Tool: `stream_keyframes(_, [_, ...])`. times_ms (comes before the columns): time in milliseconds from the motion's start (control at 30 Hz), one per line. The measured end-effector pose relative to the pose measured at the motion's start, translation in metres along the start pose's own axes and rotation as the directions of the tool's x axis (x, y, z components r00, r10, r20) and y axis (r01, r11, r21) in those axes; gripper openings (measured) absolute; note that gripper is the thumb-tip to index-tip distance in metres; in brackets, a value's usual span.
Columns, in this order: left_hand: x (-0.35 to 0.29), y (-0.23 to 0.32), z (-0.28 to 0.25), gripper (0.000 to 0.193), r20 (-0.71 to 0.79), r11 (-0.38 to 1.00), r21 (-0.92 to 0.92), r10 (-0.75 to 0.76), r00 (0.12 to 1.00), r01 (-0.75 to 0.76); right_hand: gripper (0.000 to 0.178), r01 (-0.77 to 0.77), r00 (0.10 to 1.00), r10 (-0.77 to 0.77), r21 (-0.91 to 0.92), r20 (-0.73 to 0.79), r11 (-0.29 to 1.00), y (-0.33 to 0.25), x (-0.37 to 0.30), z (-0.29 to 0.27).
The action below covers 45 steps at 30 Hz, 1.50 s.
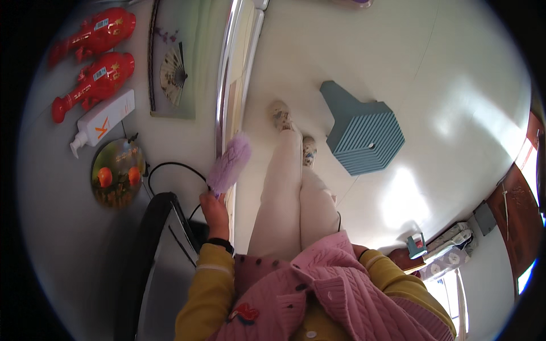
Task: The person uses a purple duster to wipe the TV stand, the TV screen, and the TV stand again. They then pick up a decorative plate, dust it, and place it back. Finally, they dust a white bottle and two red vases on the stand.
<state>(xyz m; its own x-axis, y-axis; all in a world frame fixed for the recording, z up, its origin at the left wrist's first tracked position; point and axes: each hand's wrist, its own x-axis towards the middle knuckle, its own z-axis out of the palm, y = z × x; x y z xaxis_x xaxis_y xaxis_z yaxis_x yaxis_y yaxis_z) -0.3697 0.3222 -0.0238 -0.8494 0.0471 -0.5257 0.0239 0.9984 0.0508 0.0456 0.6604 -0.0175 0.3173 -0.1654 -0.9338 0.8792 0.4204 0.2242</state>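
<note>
My left hand (215, 212) is closed around the handle end of a fluffy purple duster (230, 163). The duster's head points away from me, beside the bright metal edge of the surface on the left. A black cable (176, 165) loops close behind this hand, and a black-framed screen (156, 238) stands just left of the wrist. Only a bit of my right hand (359, 250) shows at my right side, by the pink knitted vest; its fingers are hidden.
On the left surface are two red vases (108, 31), a white pump bottle (108, 120), a round picture plate (118, 173) and a fan picture (174, 74). A blue-grey slatted stool (369, 136) is on the floor ahead. Wooden furniture (515, 199) stands far right.
</note>
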Motion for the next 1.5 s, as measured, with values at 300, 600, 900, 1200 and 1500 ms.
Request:
stream_keyframes(300, [0.004,0.002,0.0,0.03,0.027,1.0,0.007,-0.026,0.999,0.025,0.027,0.097,0.989,-0.065,0.25,-0.132,0.963,-0.016,-0.05,-0.003])
stream_keyframes(600, [0.021,-0.024,-0.006,0.025,0.233,0.993,0.06,0.085,0.969,-0.101,0.028,0.303,0.943,-0.215,0.388,-0.254,0.871,-0.089,-0.124,-0.056])
stream_keyframes(900, [0.018,-0.042,0.029,0.007,0.288,0.992,0.123,-0.031,0.957,-0.005,0.031,0.532,0.846,-0.441,0.493,-0.298,0.688,-0.145,-0.165,-0.139])
stream_keyframes(1200, [0.018,-0.041,0.019,0.023,0.381,0.992,0.119,-0.077,0.921,0.034,0.037,0.646,0.735,-0.629,0.543,-0.254,0.536,-0.191,-0.19,-0.238])
stream_keyframes(1500, [-0.014,0.017,0.002,0.033,0.601,0.896,-0.237,-0.169,0.781,0.376,0.021,0.339,0.911,-0.411,0.621,-0.029,0.707,-0.176,-0.198,-0.334])
